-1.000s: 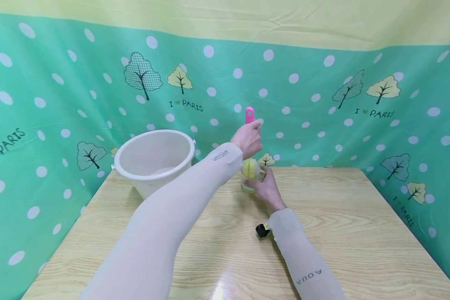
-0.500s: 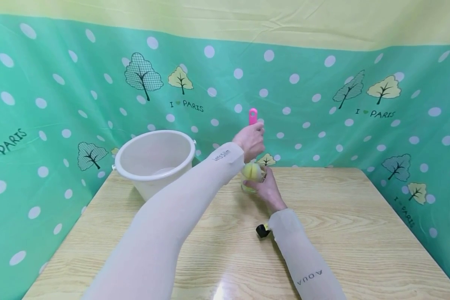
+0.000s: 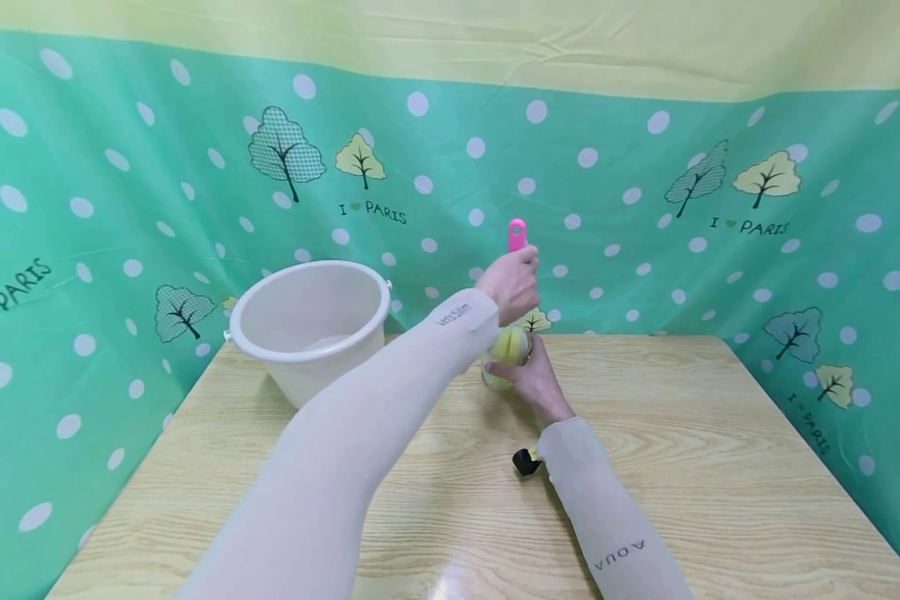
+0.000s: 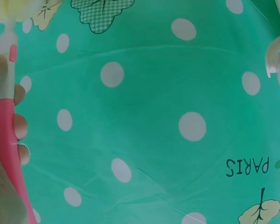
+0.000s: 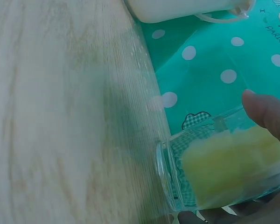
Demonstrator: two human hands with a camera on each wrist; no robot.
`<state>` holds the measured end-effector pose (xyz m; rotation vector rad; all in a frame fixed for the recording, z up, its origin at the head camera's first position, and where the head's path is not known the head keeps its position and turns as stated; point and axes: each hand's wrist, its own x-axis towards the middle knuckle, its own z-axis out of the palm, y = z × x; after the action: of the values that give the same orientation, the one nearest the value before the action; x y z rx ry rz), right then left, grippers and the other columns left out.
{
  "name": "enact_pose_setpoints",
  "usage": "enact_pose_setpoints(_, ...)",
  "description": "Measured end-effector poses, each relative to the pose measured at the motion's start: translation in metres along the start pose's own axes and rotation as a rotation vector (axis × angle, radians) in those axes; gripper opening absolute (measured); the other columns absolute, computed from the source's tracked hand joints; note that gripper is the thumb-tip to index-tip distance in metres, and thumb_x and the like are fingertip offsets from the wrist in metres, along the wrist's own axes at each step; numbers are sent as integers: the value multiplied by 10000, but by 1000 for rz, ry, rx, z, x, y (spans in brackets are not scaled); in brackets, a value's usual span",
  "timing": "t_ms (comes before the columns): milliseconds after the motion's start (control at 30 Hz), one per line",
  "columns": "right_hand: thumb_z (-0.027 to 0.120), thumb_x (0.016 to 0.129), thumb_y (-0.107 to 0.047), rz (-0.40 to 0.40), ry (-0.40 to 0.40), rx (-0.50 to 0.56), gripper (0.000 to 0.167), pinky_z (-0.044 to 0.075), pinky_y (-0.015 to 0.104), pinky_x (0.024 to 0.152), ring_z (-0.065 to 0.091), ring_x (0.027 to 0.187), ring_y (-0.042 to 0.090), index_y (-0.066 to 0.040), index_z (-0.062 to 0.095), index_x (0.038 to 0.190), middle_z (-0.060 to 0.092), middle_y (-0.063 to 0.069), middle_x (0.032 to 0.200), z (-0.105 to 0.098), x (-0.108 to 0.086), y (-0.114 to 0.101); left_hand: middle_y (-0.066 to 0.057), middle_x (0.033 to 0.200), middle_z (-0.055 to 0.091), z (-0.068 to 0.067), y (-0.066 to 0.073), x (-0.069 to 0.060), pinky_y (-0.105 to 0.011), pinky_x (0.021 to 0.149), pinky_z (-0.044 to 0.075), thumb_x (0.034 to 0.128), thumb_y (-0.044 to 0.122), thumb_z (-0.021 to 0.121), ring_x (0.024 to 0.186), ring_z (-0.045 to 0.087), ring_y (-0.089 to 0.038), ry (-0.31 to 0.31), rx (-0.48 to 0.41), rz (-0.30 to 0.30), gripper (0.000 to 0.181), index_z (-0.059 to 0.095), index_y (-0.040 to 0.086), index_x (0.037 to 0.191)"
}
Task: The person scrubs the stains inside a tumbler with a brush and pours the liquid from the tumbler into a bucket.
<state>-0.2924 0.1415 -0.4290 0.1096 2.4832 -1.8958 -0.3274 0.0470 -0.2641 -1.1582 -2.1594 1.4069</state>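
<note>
In the head view my left hand (image 3: pixel 512 287) grips a bottle brush by its pink handle (image 3: pixel 517 236), whose holed end points up. Its yellow sponge head (image 3: pixel 510 346) is down in a clear glass (image 3: pixel 495 380) near the back of the table. My right hand (image 3: pixel 536 383) holds that glass, thumb on the near side. Fingers wrap round the pink and white brush handle (image 4: pixel 4 126) in the left wrist view. Through the glass wall (image 5: pixel 165 172) in the right wrist view, the yellow sponge (image 5: pixel 228 163) shows inside, short of the base.
A white bucket (image 3: pixel 307 354) stands left of the hands at the table's back left. The wooden table (image 3: pixel 645 408) meets a green dotted curtain (image 3: pixel 607 192). A small black device (image 3: pixel 525 462) is at my right wrist. My left forearm crosses over the table.
My left hand and the brush handle have shifted a little to the right, and the sponge has turned or moved in the glass. My right hand stays where it was.
</note>
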Motion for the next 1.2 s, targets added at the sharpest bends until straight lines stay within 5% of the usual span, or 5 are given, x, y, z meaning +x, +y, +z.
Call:
enact_pose_setpoints(667,814,730,-302,-40,-7,-67,902,313,462,1075,366,1295,275,-141,273,1434,341,81,1417,0,-2,0,3,959,657,5,4,0,-416,956,232,913,293,582,916,461,-205,-93,21,-85,166,672,196,1013)
enact_pose_setpoints(1200,818,720,-321,6,-17,-54,993,261,504,1099,264,1378,317,-148,211,1485,224,102,1537,1,0,-1,25,907,642,4,3,-5,-424,967,224,881,303,580,893,475,-189,-103,-17,-50,188,661,202,1017)
